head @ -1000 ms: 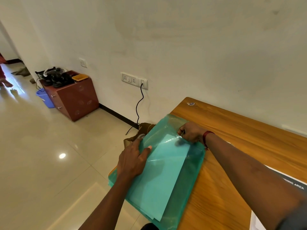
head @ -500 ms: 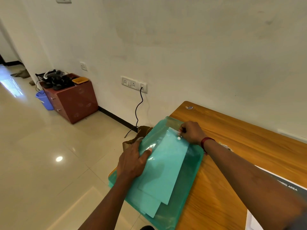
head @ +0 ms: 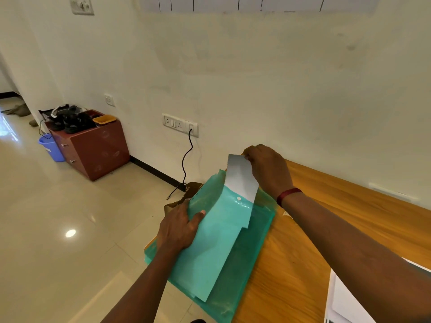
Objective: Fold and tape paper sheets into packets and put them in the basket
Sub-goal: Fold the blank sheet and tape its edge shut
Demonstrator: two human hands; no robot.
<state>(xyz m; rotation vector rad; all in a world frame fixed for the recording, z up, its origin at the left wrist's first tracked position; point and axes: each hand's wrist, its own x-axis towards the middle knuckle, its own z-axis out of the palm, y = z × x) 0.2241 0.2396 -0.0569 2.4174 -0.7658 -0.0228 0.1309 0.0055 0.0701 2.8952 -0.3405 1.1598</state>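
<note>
Already the right hand (head: 268, 170) pinches the far top corner of a white paper sheet (head: 241, 180), which stands half out of the green plastic folder (head: 247, 250), its long axis running up and away from the person. Nearer and lower, the left hand (head: 179, 227) presses flat and spread on the folder's left side, so I judge the sheet must slide out lengthwise, away from that hand.

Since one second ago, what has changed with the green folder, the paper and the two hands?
The right hand has pinched a white paper sheet at its top edge and drawn it partly up and out of the green folder; earlier it was only at the folder's mouth by the snap button. The left hand still presses flat on the folder, which stays on the corner of the wooden table.
</note>
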